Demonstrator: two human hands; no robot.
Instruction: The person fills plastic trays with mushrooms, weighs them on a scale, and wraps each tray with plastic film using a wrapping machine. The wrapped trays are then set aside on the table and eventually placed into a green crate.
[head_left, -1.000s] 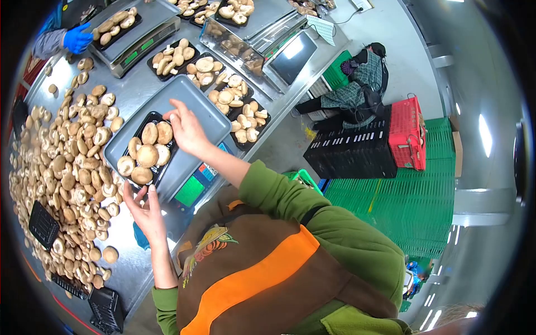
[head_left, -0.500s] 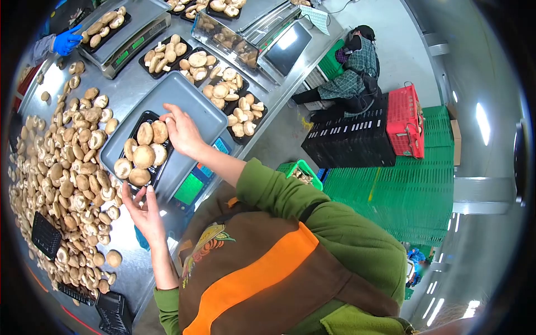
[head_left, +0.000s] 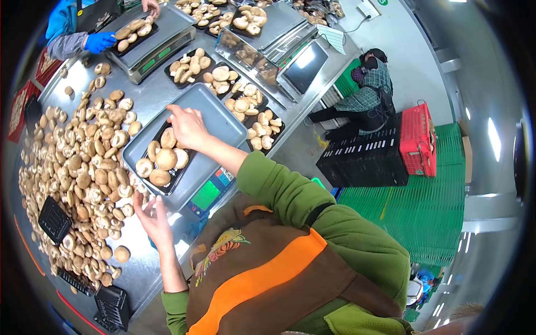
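A black tray of brown-capped mushrooms, which look like shiitake, rests on the grey pan of a weighing scale. My right hand reaches over the tray's far end, its fingers bent down at the mushrooms there. The palm hides part of that end, so what the fingertips grip does not show. Near the pan's front corner, my left hand is held with thumb and fingers apart and nothing between them. Beside the tray, the scale's green display is lit.
Loose mushrooms heap on the left of the metal table, an upturned black tray among them. Filled trays stand beyond the scale. A co-worker's blue-gloved hand is at another scale. Crates and a crouching person are right.
The view has shifted, moving the scene right and down. My right hand has closed over the tray's far end, covering a mushroom seen before. My left hand has come away from the tray's near end.
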